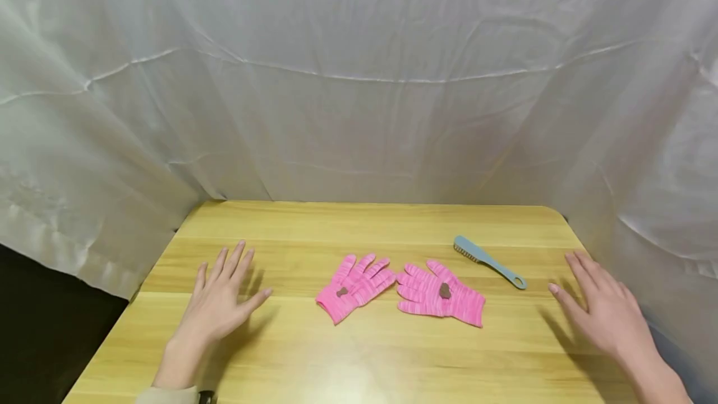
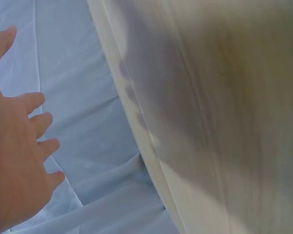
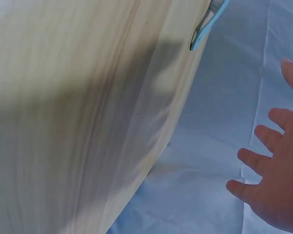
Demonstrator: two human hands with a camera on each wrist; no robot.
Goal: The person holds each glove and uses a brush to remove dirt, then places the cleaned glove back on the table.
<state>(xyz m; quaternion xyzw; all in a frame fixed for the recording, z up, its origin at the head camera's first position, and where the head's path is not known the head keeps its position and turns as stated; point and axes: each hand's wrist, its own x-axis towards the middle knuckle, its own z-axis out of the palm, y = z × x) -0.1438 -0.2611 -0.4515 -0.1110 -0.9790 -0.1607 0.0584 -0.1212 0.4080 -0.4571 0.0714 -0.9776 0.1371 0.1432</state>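
Two pink knit gloves lie flat on the wooden table, their fingertips meeting in the middle. The left glove (image 1: 357,287) has a small brown patch, and so does the right glove (image 1: 440,293). Behind and to the right of them lies a blue brush (image 1: 488,262), its handle end also showing in the right wrist view (image 3: 207,27). My left hand (image 1: 219,301), fingers spread and holding nothing, hovers over the table's left side. On the far right, near the brush handle, my right hand (image 1: 606,310) hovers with its fingers extended, also holding nothing.
The light wooden table (image 1: 291,223) has rounded back corners. Grey-white curtains (image 1: 359,123) hang behind it and along both sides. A dark area (image 1: 50,323) lies beyond the table's left edge.
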